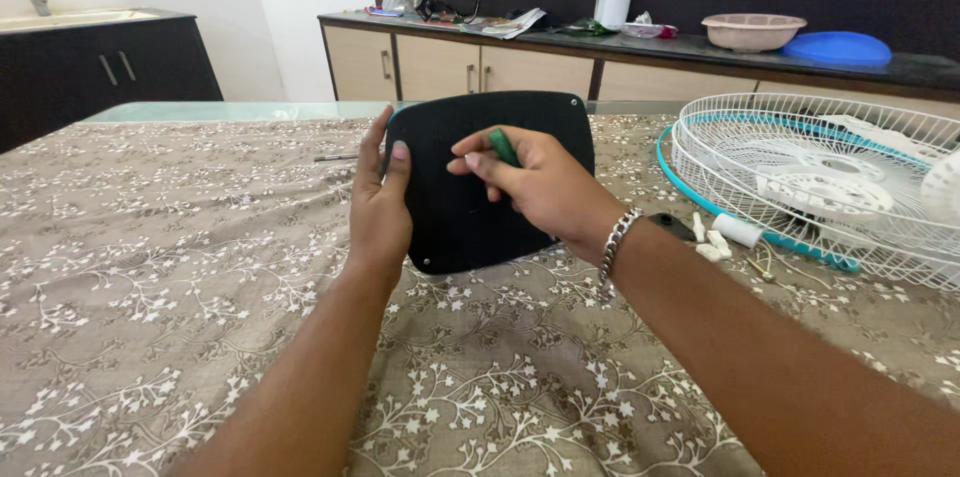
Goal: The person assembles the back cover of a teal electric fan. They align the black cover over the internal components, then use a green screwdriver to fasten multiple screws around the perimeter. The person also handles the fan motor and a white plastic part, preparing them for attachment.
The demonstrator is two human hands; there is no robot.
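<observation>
We note the left hand [380,207] gripping the flat black rounded plastic panel [470,207] by its edge; the right hand [535,182] pinches a small green tool [503,147] against it.

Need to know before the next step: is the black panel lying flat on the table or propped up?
Propped up. The black panel stands tilted on its lower edge, left hand gripping its side, right hand pressing a green tool against it.

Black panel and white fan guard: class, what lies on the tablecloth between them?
In the head view, between the black panel and white fan guard lie small white parts and a small black piece.
</observation>
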